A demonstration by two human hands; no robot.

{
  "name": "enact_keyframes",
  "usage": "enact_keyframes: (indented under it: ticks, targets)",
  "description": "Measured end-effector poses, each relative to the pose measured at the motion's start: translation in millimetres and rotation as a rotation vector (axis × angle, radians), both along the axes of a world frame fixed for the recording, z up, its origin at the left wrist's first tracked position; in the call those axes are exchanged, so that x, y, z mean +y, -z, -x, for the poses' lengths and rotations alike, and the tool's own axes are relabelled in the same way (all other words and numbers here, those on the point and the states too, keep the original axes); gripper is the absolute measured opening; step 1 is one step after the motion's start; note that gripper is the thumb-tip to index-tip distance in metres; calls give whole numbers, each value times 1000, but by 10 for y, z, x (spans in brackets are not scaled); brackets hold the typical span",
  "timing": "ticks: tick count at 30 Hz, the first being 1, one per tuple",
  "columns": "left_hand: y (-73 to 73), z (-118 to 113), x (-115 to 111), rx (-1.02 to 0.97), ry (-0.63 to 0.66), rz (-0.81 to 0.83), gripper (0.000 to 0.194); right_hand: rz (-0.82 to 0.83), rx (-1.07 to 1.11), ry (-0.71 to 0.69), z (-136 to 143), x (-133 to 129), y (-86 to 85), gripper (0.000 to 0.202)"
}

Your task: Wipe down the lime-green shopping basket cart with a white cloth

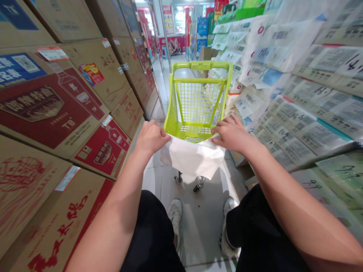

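Observation:
A white cloth (195,155) hangs over the near side of a lime-green plastic shopping cart (168,122). At the cloth's upper left corner, my left hand (151,136) is closed, its thumb pressed on the fabric. My right hand (230,133) grips the upper right part of the cloth between thumb and fingers, close to the cart's right side. The cloth's lower edge falls loosely above the floor. Behind it, the cart's near rim is hidden. The cart's grid basket and far frame show beyond my hands.
Stacked cardboard cartons (48,102) line the left side of the narrow aisle. On the right rise piles of plastic-wrapped paper packs (297,124) with handwritten prices. Cart casters (198,184) stand on the tiled floor in front of my shoes (175,213). A glass door edge (166,37) lies ahead.

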State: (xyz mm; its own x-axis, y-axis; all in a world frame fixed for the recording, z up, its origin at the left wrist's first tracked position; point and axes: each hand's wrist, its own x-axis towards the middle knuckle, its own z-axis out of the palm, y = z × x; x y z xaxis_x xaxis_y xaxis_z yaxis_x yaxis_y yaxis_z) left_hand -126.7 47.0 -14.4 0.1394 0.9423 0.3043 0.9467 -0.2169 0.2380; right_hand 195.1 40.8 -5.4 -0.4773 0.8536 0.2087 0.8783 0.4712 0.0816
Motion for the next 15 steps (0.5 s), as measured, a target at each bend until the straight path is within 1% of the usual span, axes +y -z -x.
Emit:
enact_keyframes:
  ticks: [2,5,7,8,10,11,12,14,15]
  targets:
    - [-4,25,1,6,-83,34,22,-43,14,-7,18,-16,-52,23]
    - [-14,32,-8,31,-126,163,25,-92,46,1,83,-51,-114,21]
    - [11,27,15,15,-163,206,26,-118,60,-17,210,-124,-116,22]
    - [41,24,45,-17,-197,198,28,-118,70,-43,304,-179,-100,26]
    - [143,14,146,-142,-252,159,37,-62,94,-122,536,-319,-36,36]
    - [212,6,212,-239,-260,148,44,2,108,-166,660,-395,7,41]
    - [287,-4,283,-355,-236,158,51,78,111,-190,780,-471,50,45]
    - [431,-30,416,-675,-205,262,54,165,71,-142,977,-597,125,52]
    - [489,-42,468,-717,-195,286,54,183,47,-106,1046,-642,151,54]
